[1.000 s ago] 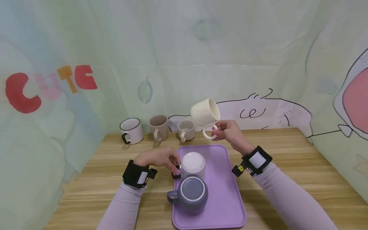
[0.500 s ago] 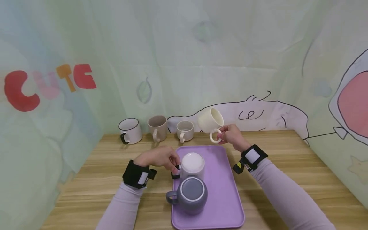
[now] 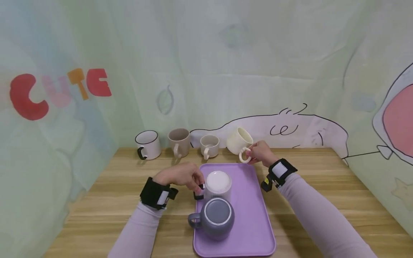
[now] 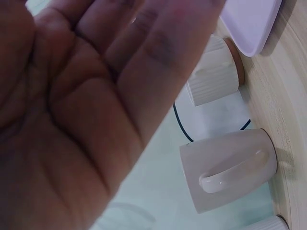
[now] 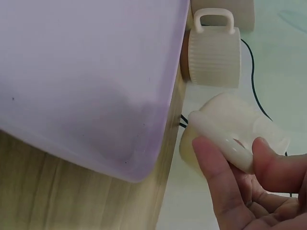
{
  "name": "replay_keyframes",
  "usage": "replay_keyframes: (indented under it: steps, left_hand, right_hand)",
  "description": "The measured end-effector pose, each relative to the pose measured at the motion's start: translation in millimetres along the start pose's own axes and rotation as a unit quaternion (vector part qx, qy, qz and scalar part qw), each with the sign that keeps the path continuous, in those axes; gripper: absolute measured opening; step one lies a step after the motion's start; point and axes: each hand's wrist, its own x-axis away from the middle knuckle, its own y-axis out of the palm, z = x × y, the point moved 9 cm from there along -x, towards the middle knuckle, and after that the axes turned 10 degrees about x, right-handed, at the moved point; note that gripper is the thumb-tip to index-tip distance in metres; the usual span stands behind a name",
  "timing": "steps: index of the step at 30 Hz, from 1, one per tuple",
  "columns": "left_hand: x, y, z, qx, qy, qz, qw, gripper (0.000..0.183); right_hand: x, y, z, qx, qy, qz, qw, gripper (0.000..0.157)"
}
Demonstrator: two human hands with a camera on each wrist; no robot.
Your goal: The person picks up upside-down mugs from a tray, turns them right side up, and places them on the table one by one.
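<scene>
At the back, my right hand (image 3: 262, 153) pinches the ring handle of a cream mug (image 3: 233, 143), which tilts with its mouth up and to the right. In the right wrist view, thumb and fingers close on that handle (image 5: 223, 140). My left hand (image 3: 180, 175) holds the black handle (image 3: 199, 195) of a white mug (image 3: 218, 182), upside down on the purple tray (image 3: 253, 215). In front of it a dark grey mug (image 3: 217, 216) also lies mouth down, its handle pointing left. The left wrist view shows mostly my palm (image 4: 86, 96); those fingertips are hidden.
Along the back stand a white mug with black rim (image 3: 148, 145), a taupe mug (image 3: 179, 143) and a small ribbed cup (image 3: 209, 147), all upright. A printed curtain (image 3: 206, 89) hangs behind the wooden table (image 3: 300, 179). The ribbed cup is just left of the cream mug.
My right hand has lowered the cream mug and moved it slightly right, down toward the back of the table and more upright. The left hand stays at the white mug's handle.
</scene>
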Motion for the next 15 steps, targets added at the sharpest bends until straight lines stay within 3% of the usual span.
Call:
replay_keyframes:
  steps: [6,12,15]
  left_hand:
    - [0.5,-0.6,0.6,-0.01,0.003,0.002,0.9999,0.01]
    - [0.5,0.0,-0.2,-0.01,-0.001,0.001,0.9999,0.009]
    - [0.9,0.0,-0.1,-0.008,-0.004,0.002,1.0,0.008]
  right_hand:
    - [-4,-2.0,-8,0.097,0.006,0.028,0.995,0.015]
    - [-2,-0.1,-28,0.216,-0.018,0.064,0.974,0.017]
    - [0,2.7,-33,0.24,-0.018,0.074,0.968,0.023]
